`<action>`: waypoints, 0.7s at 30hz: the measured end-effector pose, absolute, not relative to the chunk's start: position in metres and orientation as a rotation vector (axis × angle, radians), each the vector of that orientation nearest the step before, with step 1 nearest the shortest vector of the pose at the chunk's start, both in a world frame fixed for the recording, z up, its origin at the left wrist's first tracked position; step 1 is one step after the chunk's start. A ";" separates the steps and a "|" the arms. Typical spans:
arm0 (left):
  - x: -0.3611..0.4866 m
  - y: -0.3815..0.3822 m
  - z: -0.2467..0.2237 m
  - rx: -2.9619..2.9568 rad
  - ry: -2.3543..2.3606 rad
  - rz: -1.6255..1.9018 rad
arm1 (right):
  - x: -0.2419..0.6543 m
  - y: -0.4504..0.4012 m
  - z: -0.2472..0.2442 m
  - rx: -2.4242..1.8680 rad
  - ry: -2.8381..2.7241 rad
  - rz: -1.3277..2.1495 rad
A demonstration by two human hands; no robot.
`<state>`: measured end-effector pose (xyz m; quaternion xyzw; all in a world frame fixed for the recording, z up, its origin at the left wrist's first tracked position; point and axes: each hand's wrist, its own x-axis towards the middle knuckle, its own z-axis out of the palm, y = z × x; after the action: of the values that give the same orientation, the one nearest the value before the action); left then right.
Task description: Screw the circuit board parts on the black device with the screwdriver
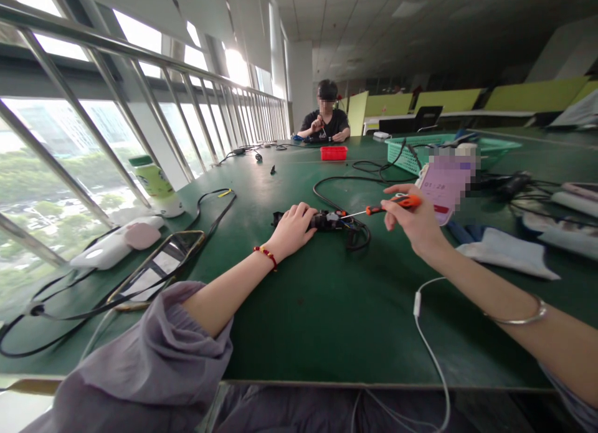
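A black device (322, 220) with a cable lies on the green table, near the middle of the view. My left hand (293, 228) rests over its left part, fingers wrapped round it and pressing it to the table. In my right hand (405, 218) is a screwdriver (375, 209) with an orange and black handle. Its thin shaft points left, and the tip meets or nearly meets the right part of the device, where small wires and orange bits show. Whether the tip sits in a screw is too small to tell.
A phone (443, 187) stands behind my right hand, before a green basket (404, 157). A red box (333, 153) sits farther back, near a seated person (326, 118). At left are a bottle (156, 187), a phone (159, 268) and straps. A white cable (427, 346) crosses the table edge.
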<state>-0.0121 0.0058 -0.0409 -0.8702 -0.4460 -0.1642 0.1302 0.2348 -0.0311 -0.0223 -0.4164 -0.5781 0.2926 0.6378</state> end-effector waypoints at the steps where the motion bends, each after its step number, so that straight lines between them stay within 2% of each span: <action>1: -0.012 0.006 -0.041 -2.529 -1.296 -0.477 | 0.235 -0.031 -0.023 -0.904 -1.308 0.645; 7: -0.013 0.006 -0.042 -2.534 -1.282 -0.491 | 0.235 -0.032 -0.024 -1.049 -1.337 0.666; 12: -0.012 0.007 -0.042 -2.532 -1.283 -0.496 | 0.234 -0.035 -0.021 -0.877 -1.324 0.618; 18: -0.012 0.008 -0.043 -2.533 -1.270 -0.510 | 0.237 -0.034 -0.022 -1.082 -1.342 0.635; 21: -0.012 0.008 -0.043 -2.537 -1.279 -0.503 | 0.236 -0.033 -0.023 -1.005 -1.343 0.656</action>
<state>-0.0120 0.0082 -0.0431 -0.8720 -0.4396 -0.1731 0.1280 0.2364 -0.0326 -0.0225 -0.4372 -0.5843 0.2853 0.6213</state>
